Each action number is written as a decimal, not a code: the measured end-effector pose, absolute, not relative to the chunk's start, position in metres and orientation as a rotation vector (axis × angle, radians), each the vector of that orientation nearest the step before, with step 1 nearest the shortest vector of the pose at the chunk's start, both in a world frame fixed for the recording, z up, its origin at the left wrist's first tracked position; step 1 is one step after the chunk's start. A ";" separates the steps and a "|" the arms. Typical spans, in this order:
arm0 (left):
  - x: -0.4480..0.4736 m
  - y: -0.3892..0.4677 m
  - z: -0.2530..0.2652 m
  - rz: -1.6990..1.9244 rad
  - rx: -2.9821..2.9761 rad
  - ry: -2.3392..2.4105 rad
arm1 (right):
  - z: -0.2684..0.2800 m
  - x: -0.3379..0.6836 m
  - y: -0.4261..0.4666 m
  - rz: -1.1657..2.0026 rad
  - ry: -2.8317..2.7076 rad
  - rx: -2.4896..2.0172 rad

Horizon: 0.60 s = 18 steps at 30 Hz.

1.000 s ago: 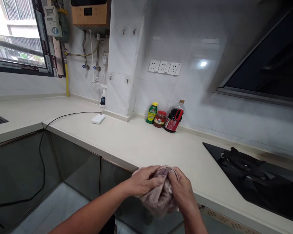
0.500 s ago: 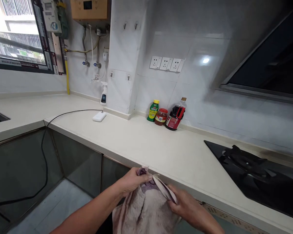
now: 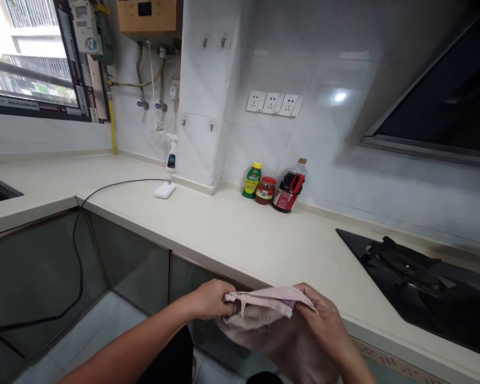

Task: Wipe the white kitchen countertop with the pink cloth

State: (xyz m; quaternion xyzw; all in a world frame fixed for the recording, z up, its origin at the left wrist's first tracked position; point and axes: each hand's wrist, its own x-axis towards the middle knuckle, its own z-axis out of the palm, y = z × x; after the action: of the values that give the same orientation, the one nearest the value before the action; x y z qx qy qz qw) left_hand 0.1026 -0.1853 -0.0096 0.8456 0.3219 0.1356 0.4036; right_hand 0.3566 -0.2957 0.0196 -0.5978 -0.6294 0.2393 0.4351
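A pinkish-beige cloth [image 3: 260, 320] is stretched between my two hands, just in front of the counter's front edge. My left hand [image 3: 214, 300] is closed on its upper left corner. At the upper right, my right hand [image 3: 318, 314] pinches the edge, with thumb and fingers around it. The top edge shows folded layers, and the lower part hangs down, blurred, toward the right. Part of the cloth is hidden behind my right hand and forearm.
The pale countertop [image 3: 224, 229] bears a green bottle [image 3: 252, 180], a red-lidded jar [image 3: 265, 190] and a dark sauce bottle [image 3: 288, 186] by the wall. A black gas stove [image 3: 416, 282] lies right. A white box [image 3: 165, 190] with a black cable and a spray bottle [image 3: 172, 153] stand left.
My hands have moved apart, the right one further to the right. The cloth's top edge is now pulled out sideways, and its hanging part has swung to the right.
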 end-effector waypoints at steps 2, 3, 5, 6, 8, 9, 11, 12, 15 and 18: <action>0.103 -0.186 -0.014 0.258 2.217 0.827 | 0.034 0.350 -0.294 0.538 -1.651 -1.437; 0.103 -0.187 -0.015 0.249 2.231 0.817 | 0.042 0.347 -0.294 0.518 -1.681 -1.408; 0.101 -0.188 -0.017 0.260 2.199 0.760 | 0.057 0.342 -0.296 0.472 -1.695 -1.371; 0.099 -0.189 -0.018 0.273 2.157 0.710 | 0.064 0.341 -0.298 0.446 -1.680 -1.372; 0.096 -0.190 -0.019 0.293 2.055 0.594 | 0.075 0.340 -0.303 0.395 -1.638 -1.408; 0.095 -0.190 -0.019 0.295 2.014 0.551 | 0.080 0.341 -0.305 0.373 -1.618 -1.434; 0.093 -0.192 -0.021 0.308 1.920 0.526 | 0.086 0.343 -0.309 0.326 -1.580 -1.469; 0.092 -0.194 -0.022 0.331 1.850 0.533 | 0.087 0.344 -0.311 0.303 -1.559 -1.482; 0.088 -0.198 -0.024 0.451 1.627 0.579 | 0.087 0.345 -0.320 0.304 -1.524 -1.523; 0.073 -0.200 -0.025 0.423 1.614 0.654 | 0.080 0.347 -0.328 0.380 -1.563 -1.571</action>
State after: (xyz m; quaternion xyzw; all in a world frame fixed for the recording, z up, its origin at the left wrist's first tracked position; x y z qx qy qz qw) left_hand 0.0726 -0.2005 -0.0249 0.7032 0.2849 0.1842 0.6249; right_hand 0.3472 -0.3277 0.0796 -0.6302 -0.6269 0.1523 0.4320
